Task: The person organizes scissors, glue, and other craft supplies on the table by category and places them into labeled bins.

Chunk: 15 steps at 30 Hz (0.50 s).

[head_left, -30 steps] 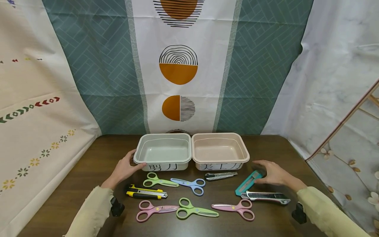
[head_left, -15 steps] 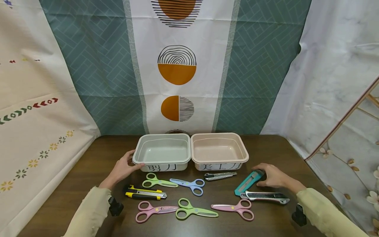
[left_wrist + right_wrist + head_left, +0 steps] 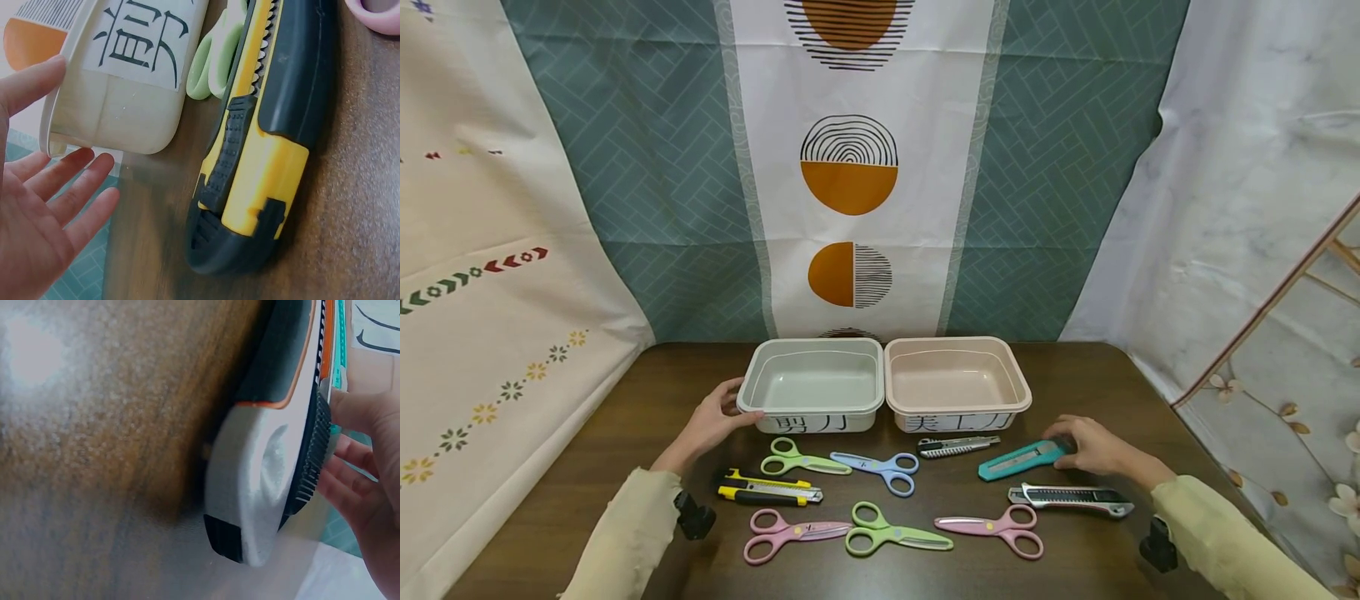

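My left hand (image 3: 728, 410) rests with straight fingers against the front left corner of the pale grey-green bin (image 3: 752, 392). The left wrist view shows its open palm (image 3: 44, 206) beside that bin (image 3: 131, 94) and a yellow-and-black utility knife (image 3: 262, 144). My right hand (image 3: 1063, 446) grips the rear end of a teal utility knife (image 3: 1018, 461), which lies nearly level and points left. In the right wrist view my fingers (image 3: 365, 481) curl just past a silver-and-black knife (image 3: 275, 456).
A pink bin (image 3: 958, 409) stands right of the grey-green one. On the brown table lie green scissors (image 3: 801, 458), blue scissors (image 3: 880, 467), a small silver knife (image 3: 958, 446), a yellow knife (image 3: 767, 487), a silver-black knife (image 3: 1071, 497) and several more scissors (image 3: 895, 537).
My right hand has closed on the teal knife's end and swung it from a diagonal lie to nearly level, tip to the left. The left hand has stayed at the bin.
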Available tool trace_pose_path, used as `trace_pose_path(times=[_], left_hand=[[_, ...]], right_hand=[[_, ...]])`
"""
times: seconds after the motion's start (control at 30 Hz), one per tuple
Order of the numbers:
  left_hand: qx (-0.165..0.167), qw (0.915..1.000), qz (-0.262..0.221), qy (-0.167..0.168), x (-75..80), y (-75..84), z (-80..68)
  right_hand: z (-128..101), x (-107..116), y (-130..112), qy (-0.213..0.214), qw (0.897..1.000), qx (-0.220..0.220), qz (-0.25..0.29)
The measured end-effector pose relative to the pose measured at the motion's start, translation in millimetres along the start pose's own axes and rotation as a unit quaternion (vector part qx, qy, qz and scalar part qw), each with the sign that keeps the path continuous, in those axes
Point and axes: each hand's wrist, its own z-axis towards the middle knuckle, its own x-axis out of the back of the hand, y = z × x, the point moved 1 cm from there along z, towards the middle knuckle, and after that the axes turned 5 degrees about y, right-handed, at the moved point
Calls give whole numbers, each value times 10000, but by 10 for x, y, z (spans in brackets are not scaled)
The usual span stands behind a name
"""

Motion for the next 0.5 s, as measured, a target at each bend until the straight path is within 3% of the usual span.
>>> trace_pose_path(times=[0.2,0.5], left_hand=[[46,9999,-116,-38,-2,24,12],[-88,9998,-152,-13,-13,2,30]], right_hand=[[7,17,-20,-72,9996,116,232],[25,55,-75,-246,9995,82,169]])
